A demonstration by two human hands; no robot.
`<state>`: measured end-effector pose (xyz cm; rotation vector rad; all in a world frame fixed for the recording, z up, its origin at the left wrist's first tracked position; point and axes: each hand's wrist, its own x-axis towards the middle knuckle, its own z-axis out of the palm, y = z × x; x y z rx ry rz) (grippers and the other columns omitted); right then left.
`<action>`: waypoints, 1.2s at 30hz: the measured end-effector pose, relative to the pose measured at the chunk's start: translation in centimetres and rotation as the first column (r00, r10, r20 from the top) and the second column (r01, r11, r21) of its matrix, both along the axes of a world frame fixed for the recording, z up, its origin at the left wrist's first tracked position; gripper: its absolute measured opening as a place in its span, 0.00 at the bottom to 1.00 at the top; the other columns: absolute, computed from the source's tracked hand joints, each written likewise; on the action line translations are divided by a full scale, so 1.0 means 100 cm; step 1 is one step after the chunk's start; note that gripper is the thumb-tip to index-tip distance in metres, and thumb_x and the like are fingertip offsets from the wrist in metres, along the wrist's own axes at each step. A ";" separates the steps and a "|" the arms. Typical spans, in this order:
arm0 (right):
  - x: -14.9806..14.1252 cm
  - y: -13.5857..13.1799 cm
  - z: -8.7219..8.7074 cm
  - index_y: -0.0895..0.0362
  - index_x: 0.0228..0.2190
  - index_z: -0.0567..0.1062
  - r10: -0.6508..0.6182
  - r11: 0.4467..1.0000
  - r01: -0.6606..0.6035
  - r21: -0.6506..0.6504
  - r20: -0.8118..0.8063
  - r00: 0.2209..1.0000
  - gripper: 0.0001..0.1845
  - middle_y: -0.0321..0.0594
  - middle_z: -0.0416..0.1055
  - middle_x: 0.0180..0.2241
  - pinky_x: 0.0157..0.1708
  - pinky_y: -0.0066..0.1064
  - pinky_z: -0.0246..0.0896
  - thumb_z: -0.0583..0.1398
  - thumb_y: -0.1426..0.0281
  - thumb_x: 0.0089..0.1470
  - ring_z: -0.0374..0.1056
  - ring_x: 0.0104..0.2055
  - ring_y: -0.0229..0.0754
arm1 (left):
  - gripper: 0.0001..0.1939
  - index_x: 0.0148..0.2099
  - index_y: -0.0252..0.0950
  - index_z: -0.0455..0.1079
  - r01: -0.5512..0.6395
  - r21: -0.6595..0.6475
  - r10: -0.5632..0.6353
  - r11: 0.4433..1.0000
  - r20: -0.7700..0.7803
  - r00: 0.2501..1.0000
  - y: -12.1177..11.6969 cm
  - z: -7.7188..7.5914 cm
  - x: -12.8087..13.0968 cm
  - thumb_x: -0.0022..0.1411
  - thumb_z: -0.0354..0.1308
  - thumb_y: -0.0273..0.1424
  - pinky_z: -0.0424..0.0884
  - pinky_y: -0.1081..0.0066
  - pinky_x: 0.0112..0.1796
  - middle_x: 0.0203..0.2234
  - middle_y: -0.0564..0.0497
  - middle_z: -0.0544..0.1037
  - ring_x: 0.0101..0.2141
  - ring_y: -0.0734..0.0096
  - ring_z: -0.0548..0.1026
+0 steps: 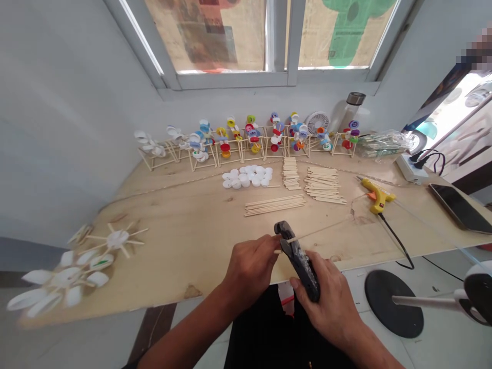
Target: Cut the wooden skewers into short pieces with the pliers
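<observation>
My right hand [332, 289] is wrapped around the handles of a black cutter [303, 264], whose head points up and to the left. A thin wooden stick [319, 229] passes through the cutter's jaws and reaches out to the right over the table. Just left of the jaws, my left hand [251, 264] is closed on the stick's near end, its fingertips close to the cutter head. A short stick end [278, 251] shows beneath those fingers. Beyond the hands lie a bundle of long sticks [274, 205], two piles of shorter sticks [325, 184] and white bottle caps [246, 177].
A yellow glue gun [378, 195] with its cord lies at the right, near a power strip [413, 168] and a phone [461, 207]. Stick frames with coloured caps [253, 138] line the wall. Stick-and-cap wheels [67, 279] lie on the left of the wooden table [172, 246].
</observation>
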<state>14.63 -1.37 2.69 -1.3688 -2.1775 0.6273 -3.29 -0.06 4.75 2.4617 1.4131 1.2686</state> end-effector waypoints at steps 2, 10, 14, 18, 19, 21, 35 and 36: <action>0.000 0.001 0.000 0.55 0.43 0.64 0.020 1.000 -0.020 0.007 -0.001 1.000 0.16 0.41 0.71 0.33 0.33 0.36 0.58 0.55 0.65 0.52 0.65 0.34 0.47 | 0.09 0.40 0.33 0.64 0.007 -0.018 -0.007 1.000 0.000 1.000 -0.001 0.001 -0.001 0.61 0.43 0.23 0.63 0.77 0.23 0.21 0.52 0.72 0.20 0.77 0.68; 0.001 0.002 -0.003 0.55 0.43 0.63 0.045 0.999 -0.045 -0.012 -0.010 0.999 0.16 0.41 0.70 0.35 0.34 0.37 0.56 0.55 0.65 0.52 0.64 0.35 0.48 | 0.09 0.41 0.34 0.63 0.046 -0.050 -0.048 0.998 -0.025 0.999 -0.001 0.005 -0.007 0.62 0.43 0.24 0.64 0.77 0.24 0.23 0.52 0.74 0.22 0.77 0.71; -0.001 0.003 -0.003 0.54 0.39 0.64 0.025 0.999 -0.026 -0.026 -0.011 1.000 0.11 0.38 0.69 0.29 0.31 0.34 0.55 0.55 0.66 0.52 0.64 0.31 0.46 | 0.09 0.38 0.34 0.63 0.036 -0.071 -0.039 0.997 -0.048 0.998 0.000 0.009 -0.009 0.62 0.42 0.24 0.61 0.77 0.22 0.23 0.53 0.74 0.21 0.77 0.71; -0.005 0.005 -0.004 0.54 0.33 0.64 0.004 0.998 -0.003 -0.061 0.021 1.000 0.07 0.36 0.68 0.24 0.28 0.32 0.53 0.54 0.65 0.53 0.64 0.28 0.44 | 0.08 0.38 0.34 0.63 0.023 -0.082 -0.029 0.996 -0.064 0.998 0.003 0.010 -0.011 0.62 0.43 0.24 0.60 0.77 0.21 0.23 0.52 0.73 0.21 0.77 0.71; -0.006 0.006 -0.005 0.54 0.32 0.64 0.001 0.998 0.002 -0.071 0.033 0.999 0.06 0.36 0.68 0.24 0.27 0.31 0.53 0.53 0.64 0.53 0.64 0.27 0.44 | 0.08 0.38 0.34 0.63 0.019 -0.081 -0.025 0.996 -0.073 0.997 0.004 0.009 -0.011 0.62 0.43 0.24 0.60 0.77 0.21 0.22 0.52 0.73 0.21 0.76 0.71; -0.008 0.008 -0.006 0.54 0.30 0.64 -0.013 0.996 0.018 -0.087 0.063 0.998 0.07 0.36 0.67 0.23 0.27 0.30 0.52 0.53 0.64 0.53 0.64 0.26 0.44 | 0.08 0.39 0.34 0.64 0.008 -0.076 -0.016 0.997 -0.096 0.995 0.007 0.007 -0.012 0.62 0.43 0.24 0.60 0.77 0.20 0.22 0.52 0.74 0.21 0.76 0.71; -0.021 0.028 -0.017 0.53 0.26 0.63 -0.034 0.996 0.052 -0.071 0.239 0.970 0.10 0.36 0.68 0.20 0.26 0.30 0.48 0.51 0.62 0.55 0.65 0.26 0.46 | 0.09 0.38 0.34 0.64 -0.070 -0.125 0.048 0.990 -0.169 0.984 0.031 -0.016 -0.020 0.62 0.43 0.25 0.63 0.75 0.23 0.26 0.51 0.76 0.22 0.74 0.72; -0.021 0.029 -0.017 0.53 0.25 0.63 -0.030 0.996 0.049 -0.070 0.242 0.970 0.10 0.36 0.68 0.20 0.25 0.30 0.48 0.51 0.62 0.55 0.65 0.26 0.45 | 0.09 0.38 0.34 0.64 -0.076 -0.125 0.054 0.989 -0.176 0.983 0.033 -0.017 -0.021 0.62 0.43 0.25 0.63 0.75 0.23 0.26 0.51 0.76 0.22 0.74 0.71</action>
